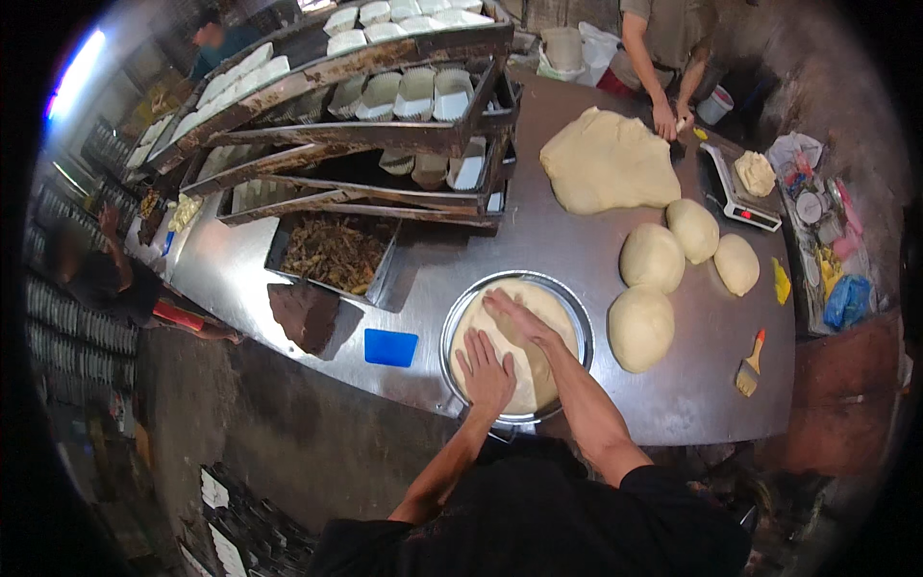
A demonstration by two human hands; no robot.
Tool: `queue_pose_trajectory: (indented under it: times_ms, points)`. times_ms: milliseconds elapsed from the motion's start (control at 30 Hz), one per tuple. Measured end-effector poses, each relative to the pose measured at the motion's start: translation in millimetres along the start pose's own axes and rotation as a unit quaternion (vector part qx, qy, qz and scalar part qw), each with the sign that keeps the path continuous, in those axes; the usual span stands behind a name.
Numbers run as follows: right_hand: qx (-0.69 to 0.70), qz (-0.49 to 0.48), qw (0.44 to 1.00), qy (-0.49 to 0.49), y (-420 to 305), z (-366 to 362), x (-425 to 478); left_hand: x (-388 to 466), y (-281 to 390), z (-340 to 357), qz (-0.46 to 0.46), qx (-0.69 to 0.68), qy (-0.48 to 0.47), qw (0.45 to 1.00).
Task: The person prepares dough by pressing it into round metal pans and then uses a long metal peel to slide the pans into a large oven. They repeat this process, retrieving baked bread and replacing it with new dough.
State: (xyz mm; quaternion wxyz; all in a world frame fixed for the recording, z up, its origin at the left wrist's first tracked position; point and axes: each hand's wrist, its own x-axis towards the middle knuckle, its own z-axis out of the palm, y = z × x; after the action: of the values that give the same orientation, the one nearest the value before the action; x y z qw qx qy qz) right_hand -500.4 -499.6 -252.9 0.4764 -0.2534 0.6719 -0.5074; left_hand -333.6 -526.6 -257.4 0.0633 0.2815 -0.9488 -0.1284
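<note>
A flat round of pale dough (533,389) fills most of a round metal pan (586,328) at the table's near edge. My left hand (487,375) lies palm down on the dough's left side, fingers spread. Farther up, my right hand (515,315) rests on the dough with its fingers stretched to the left. Neither hand grips anything. Right of the pan sit several smooth dough balls, the nearest one (641,329) close to the pan's rim. A blue plastic dough scraper (390,347) lies flat to the left of the pan.
Stacked trays (346,137) with paper baking cups rise at the back left. Before them are a metal tin of brown filling (335,252) and a dark brown block (304,317). Rightward lie a large dough mass (609,162), a digital scale (746,205) and a brush (751,364). A co-worker's hands (670,122) work behind.
</note>
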Motion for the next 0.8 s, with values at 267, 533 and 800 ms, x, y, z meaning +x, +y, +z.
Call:
queue_pose_trajectory:
  times_ms: [267, 533, 800]
  points:
    - [-0.505, -0.092, 0.829, 0.223, 20, 27, -34, 22, -31, 5, 0.064, -0.008, 0.026, 0.998]
    - [-0.029, -0.103, 0.992, 0.064, -2, -1, -5, 72, -25, 5, 0.129, -0.025, 0.004, 0.991]
    - [-0.535, -0.032, 0.821, 0.195, 4, 5, -15, 77, -42, 8, 0.125, -0.012, 0.035, 0.991]
